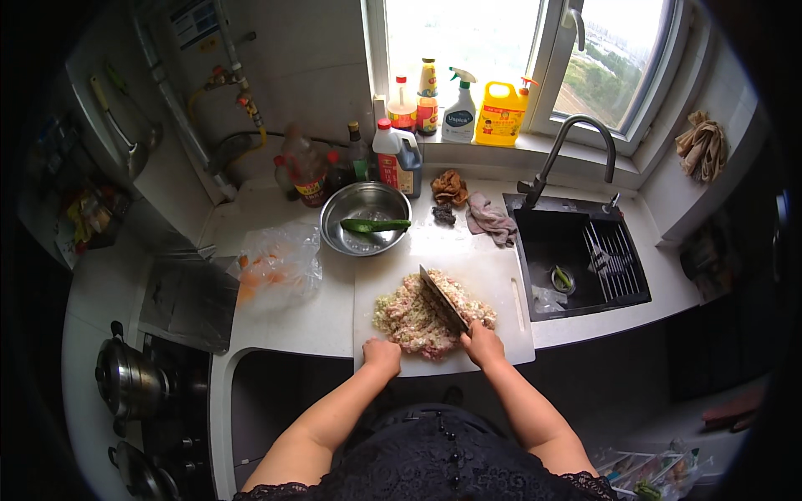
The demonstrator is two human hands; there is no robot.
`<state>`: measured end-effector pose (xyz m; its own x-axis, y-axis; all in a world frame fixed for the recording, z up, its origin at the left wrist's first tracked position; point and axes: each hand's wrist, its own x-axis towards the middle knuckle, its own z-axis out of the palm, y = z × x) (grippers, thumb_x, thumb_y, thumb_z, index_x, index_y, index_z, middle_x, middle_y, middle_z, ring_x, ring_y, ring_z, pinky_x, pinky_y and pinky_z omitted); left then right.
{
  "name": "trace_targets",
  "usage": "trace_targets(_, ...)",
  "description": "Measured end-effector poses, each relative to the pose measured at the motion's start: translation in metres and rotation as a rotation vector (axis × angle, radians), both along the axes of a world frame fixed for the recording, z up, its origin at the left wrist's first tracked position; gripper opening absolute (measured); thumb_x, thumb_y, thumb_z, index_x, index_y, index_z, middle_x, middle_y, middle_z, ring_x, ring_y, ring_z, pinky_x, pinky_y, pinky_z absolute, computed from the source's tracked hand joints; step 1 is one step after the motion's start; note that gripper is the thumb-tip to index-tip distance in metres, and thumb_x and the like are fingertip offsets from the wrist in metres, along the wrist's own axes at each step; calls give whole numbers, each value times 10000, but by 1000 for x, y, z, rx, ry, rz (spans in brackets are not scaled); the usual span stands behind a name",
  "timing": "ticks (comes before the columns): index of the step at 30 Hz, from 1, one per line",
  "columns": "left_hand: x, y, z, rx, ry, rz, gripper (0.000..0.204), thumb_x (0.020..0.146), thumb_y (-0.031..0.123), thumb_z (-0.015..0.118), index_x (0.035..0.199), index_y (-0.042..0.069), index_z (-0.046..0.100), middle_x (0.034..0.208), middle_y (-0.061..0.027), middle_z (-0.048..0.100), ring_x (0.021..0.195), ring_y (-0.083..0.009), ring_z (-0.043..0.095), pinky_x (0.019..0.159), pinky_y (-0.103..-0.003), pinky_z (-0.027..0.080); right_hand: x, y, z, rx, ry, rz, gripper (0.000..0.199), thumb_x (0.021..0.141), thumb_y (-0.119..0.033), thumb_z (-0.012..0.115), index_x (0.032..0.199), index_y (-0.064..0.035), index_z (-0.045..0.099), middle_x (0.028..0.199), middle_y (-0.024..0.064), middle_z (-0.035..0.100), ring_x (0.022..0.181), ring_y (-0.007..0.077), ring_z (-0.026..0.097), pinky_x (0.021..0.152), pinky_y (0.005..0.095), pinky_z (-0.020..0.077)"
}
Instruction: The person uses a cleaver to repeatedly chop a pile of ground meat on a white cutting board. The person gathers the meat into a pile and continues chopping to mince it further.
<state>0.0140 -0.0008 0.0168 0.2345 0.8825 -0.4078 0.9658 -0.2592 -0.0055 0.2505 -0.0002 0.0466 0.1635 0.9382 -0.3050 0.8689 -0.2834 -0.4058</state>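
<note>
A heap of pale pink minced meat with green bits [409,315] is spread on the white cutting board [501,355] before me. My right hand [483,344] is closed round the handle of a cleaver [443,299]. Its dark blade slants away to the left, its lower edge down in the mince. At the board's near left side, my left hand [382,356] rests as a fist beside the heap. Its fingers are curled under and partly hidden, and nothing shows in them.
Behind the board stands a steel bowl [334,225] with a long green vegetable [374,225]. A plastic bag [280,263] lies left, cloths [491,220] and a black sink [543,250] right. Bottles [398,159] line the back; a pot [129,376] sits on the stove.
</note>
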Motion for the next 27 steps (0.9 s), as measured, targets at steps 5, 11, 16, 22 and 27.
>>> trace_targets(5, 3, 2, 11, -26, 43, 4, 419, 619, 439, 785, 842, 91, 712, 890, -106, 691, 902, -279, 648, 792, -376, 518, 3, 2, 5, 38, 42, -5, 314, 818, -344, 573, 948, -58, 558, 884, 214, 643, 871, 391, 612, 758, 482, 477)
trace_targets(11, 1, 1, 0, 17, 65, 4, 411, 622, 434, 780, 840, 92, 716, 894, -115, 689, 907, -273, 646, 782, -372, 520, 0, 4, 33, 176, 166, -30, 273, 822, -307, 553, 922, -54, 542, 821, 225, 638, 810, 406, 614, 721, 503, 470)
trace_targets(16, 4, 3, -1, -12, 60, -15, 393, 625, 421, 778, 832, 93, 717, 890, -112, 689, 916, -276, 638, 777, -376, 521, 0, 3, 15, 143, 62, -18, 261, 819, -293, 568, 886, -44, 523, 825, 204, 629, 813, 394, 601, 714, 482, 465)
trace_targets(22, 3, 4, 1, -22, 47, -4, 382, 621, 407, 779, 834, 96, 716, 884, -104, 690, 916, -276, 636, 771, -377, 524, 1, 11, 27, 68, 71, 2, 284, 815, -296, 551, 945, -44, 540, 866, 207, 639, 850, 401, 606, 751, 487, 470)
trace_targets(27, 4, 7, 5, -44, 56, -23, 382, 622, 405, 778, 841, 99, 715, 886, -98, 689, 932, -274, 631, 774, -377, 525, -5, 8, 10, 16, 76, 34, 308, 828, -323, 558, 993, -63, 537, 899, 223, 637, 880, 403, 604, 783, 490, 467)
